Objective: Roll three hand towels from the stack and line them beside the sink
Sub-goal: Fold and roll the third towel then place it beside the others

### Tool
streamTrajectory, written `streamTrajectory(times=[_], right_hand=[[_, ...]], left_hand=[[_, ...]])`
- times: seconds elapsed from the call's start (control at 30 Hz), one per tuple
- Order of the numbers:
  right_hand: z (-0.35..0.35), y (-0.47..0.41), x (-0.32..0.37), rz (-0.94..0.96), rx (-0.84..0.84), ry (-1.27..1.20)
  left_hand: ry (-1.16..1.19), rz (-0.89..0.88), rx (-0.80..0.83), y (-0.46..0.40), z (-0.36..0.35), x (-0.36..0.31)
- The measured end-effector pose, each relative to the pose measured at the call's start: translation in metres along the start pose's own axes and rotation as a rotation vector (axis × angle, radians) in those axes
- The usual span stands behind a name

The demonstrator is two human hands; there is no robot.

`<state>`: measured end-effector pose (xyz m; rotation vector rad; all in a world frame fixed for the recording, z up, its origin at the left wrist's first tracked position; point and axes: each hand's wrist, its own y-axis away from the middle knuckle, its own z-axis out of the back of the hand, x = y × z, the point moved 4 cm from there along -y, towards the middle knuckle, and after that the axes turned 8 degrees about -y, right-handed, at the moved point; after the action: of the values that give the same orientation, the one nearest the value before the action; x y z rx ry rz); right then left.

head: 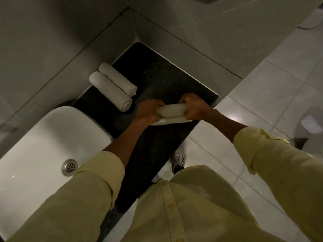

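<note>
Two rolled white hand towels lie side by side on the dark counter (157, 75) against the wall: one roll (118, 78) nearer the corner, the other roll (111, 92) touching it on the sink side. A third white towel (172, 110), partly rolled, rests near the counter's front edge with a flat end still spread under the roll. My left hand (148, 110) grips its left end and my right hand (194, 106) grips its right end. The white sink (43, 137) sits to the left, its metal drain (70, 167) showing.
Grey tiled walls meet in a corner behind the counter. Pale floor tiles (262, 95) stretch to the right, with a white shoe (179, 158) below the counter's edge. A pale rounded object (311, 124) stands at the far right.
</note>
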<state>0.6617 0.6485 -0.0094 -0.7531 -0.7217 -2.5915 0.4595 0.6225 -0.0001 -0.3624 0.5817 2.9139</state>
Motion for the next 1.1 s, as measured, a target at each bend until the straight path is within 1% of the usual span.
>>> streamTrajectory(times=[0.07,0.13,0.2,0.27,0.3,0.37,0.4,0.43,0.5,0.53,0.57,0.6,0.67,0.7,0.77,0.83,0.87,0.9,0.93,0.97,1.0,1.03,1.07,1.1], right_hand=[[0.002,-0.002,0.005,0.079,-0.105,0.097],[-0.008,0.006,0.004,0.133,-0.189,0.181],[-0.027,0.021,-0.002,0.199,-0.285,0.224],[-0.047,0.037,-0.010,0.282,-0.380,0.253],[-0.053,0.045,-0.013,0.320,-0.407,0.251],[-0.057,0.054,-0.015,0.386,-0.452,0.226],[-0.055,0.055,-0.015,0.408,-0.462,0.201],[-0.049,0.053,-0.013,0.418,-0.459,0.182],[-0.034,0.044,-0.009,0.440,-0.409,0.161],[-0.028,0.036,-0.009,0.450,-0.355,0.142],[-0.024,0.030,-0.010,0.462,-0.304,0.103],[-0.021,0.023,-0.012,0.467,-0.252,0.033],[-0.021,0.014,-0.023,0.400,-0.117,-0.143],[-0.020,0.005,-0.023,0.372,-0.061,-0.171],[-0.026,-0.003,-0.028,0.315,0.020,-0.146],[-0.033,-0.017,-0.032,0.243,0.043,-0.160],[-0.034,-0.025,-0.032,0.165,0.045,-0.194],[-0.032,-0.038,-0.029,0.124,0.046,-0.222],[-0.030,-0.047,-0.024,0.145,0.036,-0.256],[-0.026,-0.057,-0.016,0.184,0.021,-0.288],[-0.022,-0.067,-0.007,0.219,0.013,-0.307],[-0.018,-0.081,0.002,0.264,0.000,-0.306],[-0.016,-0.091,0.009,0.300,-0.012,-0.288],[-0.016,-0.106,0.018,0.328,-0.025,-0.272]], left_hand=[[0.035,0.009,-0.096,0.002,-0.002,-0.001],[0.059,-0.034,-0.229,0.015,-0.013,-0.002],[-0.047,-0.122,-0.337,0.037,-0.031,-0.002],[-0.109,-0.222,-0.371,0.058,-0.047,-0.003],[-0.099,-0.249,-0.380,0.062,-0.052,-0.001],[-0.005,-0.237,-0.379,0.059,-0.051,0.004],[0.076,-0.209,-0.344,0.052,-0.045,0.007],[0.135,-0.180,-0.274,0.040,-0.038,0.012],[0.140,-0.141,-0.014,0.021,-0.022,0.018],[0.151,-0.138,0.118,0.013,-0.017,0.020],[0.174,-0.155,0.254,0.007,-0.015,0.021],[0.174,-0.195,0.340,0.002,-0.012,0.019],[0.123,-0.231,0.444,-0.005,-0.002,0.009],[0.125,-0.199,0.429,-0.011,0.004,0.010],[0.162,-0.109,0.370,-0.032,-0.001,0.023],[0.234,-0.135,0.313,-0.067,-0.034,0.069],[0.258,-0.194,0.315,-0.083,-0.050,0.086],[0.289,-0.186,0.273,-0.100,-0.056,0.102],[0.226,-0.163,0.173,-0.108,-0.046,0.100],[0.175,-0.117,0.054,-0.103,-0.016,0.088],[0.167,-0.123,-0.076,-0.083,0.027,0.060],[0.215,-0.054,-0.236,-0.076,0.047,0.054],[0.256,0.060,-0.430,-0.066,0.058,0.057],[0.331,0.218,-0.602,-0.059,0.059,0.075]])
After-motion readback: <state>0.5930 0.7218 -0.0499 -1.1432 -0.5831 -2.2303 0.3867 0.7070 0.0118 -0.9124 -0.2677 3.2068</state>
